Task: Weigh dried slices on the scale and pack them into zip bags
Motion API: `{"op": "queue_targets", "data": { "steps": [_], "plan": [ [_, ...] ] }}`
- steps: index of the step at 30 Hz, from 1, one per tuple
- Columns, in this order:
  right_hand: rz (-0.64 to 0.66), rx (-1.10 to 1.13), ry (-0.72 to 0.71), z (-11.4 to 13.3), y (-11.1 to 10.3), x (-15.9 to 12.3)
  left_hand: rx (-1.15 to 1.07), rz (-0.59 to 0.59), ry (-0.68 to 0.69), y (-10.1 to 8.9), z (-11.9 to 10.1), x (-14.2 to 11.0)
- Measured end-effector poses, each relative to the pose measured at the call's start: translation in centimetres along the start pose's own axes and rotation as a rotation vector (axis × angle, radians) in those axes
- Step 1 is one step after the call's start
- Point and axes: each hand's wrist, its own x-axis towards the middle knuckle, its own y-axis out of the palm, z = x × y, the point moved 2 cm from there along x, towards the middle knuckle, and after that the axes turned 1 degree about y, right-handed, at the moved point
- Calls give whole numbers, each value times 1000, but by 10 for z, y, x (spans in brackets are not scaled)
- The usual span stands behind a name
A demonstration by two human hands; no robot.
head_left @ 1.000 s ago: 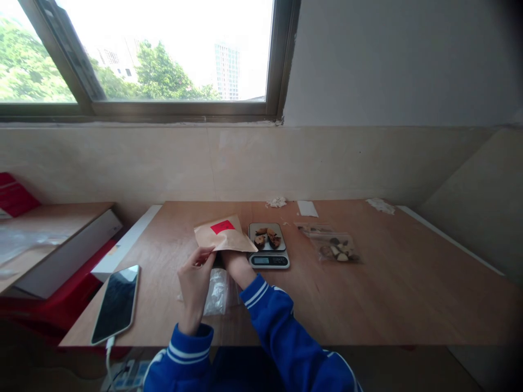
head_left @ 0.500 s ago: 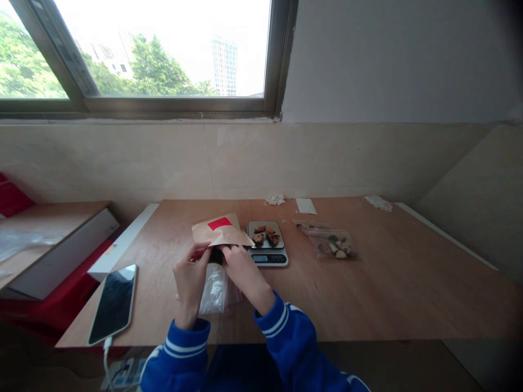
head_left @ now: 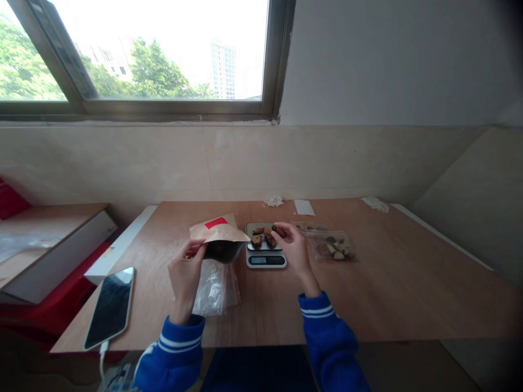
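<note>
My left hand (head_left: pixel 188 269) is closed on the near left edge of a brown kraft paper pouch (head_left: pixel 232 233) with a red label. The pouch's mouth gapes toward me and shows a dark lining; its contents are hard to make out. Over a small digital kitchen scale (head_left: pixel 267 262), my right hand (head_left: pixel 293 247) pinches a brown dried piece (head_left: pixel 276 230), perhaps mushroom, at the right of the plate. Several similar dried pieces (head_left: pixel 257 240) lie on the plate. The scale's display is too small to read.
Clear plastic zip bags (head_left: pixel 213 288) lie below the pouch. To the right is a zip bag of dried slices (head_left: pixel 335 246), with another behind it. A phone (head_left: pixel 110 307) on a cable rests at the left. White card (head_left: pixel 304 207) and crumpled tissue (head_left: pixel 273 201) lie at the back.
My right hand has left the pouch and moved right to the scale, where it now pinches a dried piece. The pouch mouth has opened wider, still held by my left hand.
</note>
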Motion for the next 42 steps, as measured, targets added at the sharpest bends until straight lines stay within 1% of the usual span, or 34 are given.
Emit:
{"op": "queue_targets", "data": {
  "steps": [1, 3, 4, 6, 8, 11, 14, 16, 21, 24, 25, 27, 29, 30, 31, 32, 33, 34, 35, 36, 38, 40, 42],
  "plan": [
    [-53, 34, 55, -22, -3, 9, 0, 6, 6, 0, 0, 0],
    [-80, 53, 128, -58, -3, 26, -3, 20, 17, -1, 0, -1],
    [-65, 49, 146, -71, -2, 33, -6, 26, 18, -1, 0, -1],
    [3, 30, 157, -87, 3, 42, -10, 34, 11, -1, 0, -1],
    [79, 12, 152, -92, 9, 45, -13, 37, 4, -2, 1, -1],
    [151, -3, 143, -91, 12, 43, -15, 45, 7, -2, 2, 1],
    [207, -5, 142, -89, 9, 39, -7, 50, 3, -2, 3, 2],
    [223, 5, 147, -86, 6, 35, -3, 50, 1, -2, 3, 1],
    [247, 133, 124, -68, 2, 29, 0, 53, -5, 0, 1, -2],
    [256, 188, 148, -59, 1, 29, 10, 55, -5, -1, -1, -2],
    [233, 187, 156, -56, 1, 29, 9, 54, -3, -2, -1, -1],
    [148, 176, 151, -46, -3, 28, 2, 55, 2, -2, -2, -1],
    [88, 170, 121, -27, -5, 21, -3, 54, 9, -2, -1, -1],
    [101, 175, 101, -13, -4, 14, -2, 54, 11, -1, -1, -2],
    [162, 181, 83, 4, -1, 7, 1, 53, 11, 0, 0, -2],
    [270, 189, 65, 22, 4, -2, 2, 55, 10, 2, 0, -3],
    [419, 190, 44, 40, 12, -13, 1, 58, 8, 4, 0, -4],
    [596, 171, 14, 58, 21, -24, -2, 63, 5, 5, 1, -4],
    [713, 132, -41, 73, 31, -34, -7, 67, 4, 6, 1, -5],
    [772, 71, -86, 84, 41, -42, -12, 68, 4, 7, 1, -6],
    [809, -91, -160, 96, 61, -54, -20, 70, 3, 8, 1, -8],
    [819, -274, -187, 95, 80, -58, -24, 61, 5, 7, 1, -10],
    [842, -444, -139, 88, 97, -56, -22, 51, 9, 7, 2, -12]
  ]
}}
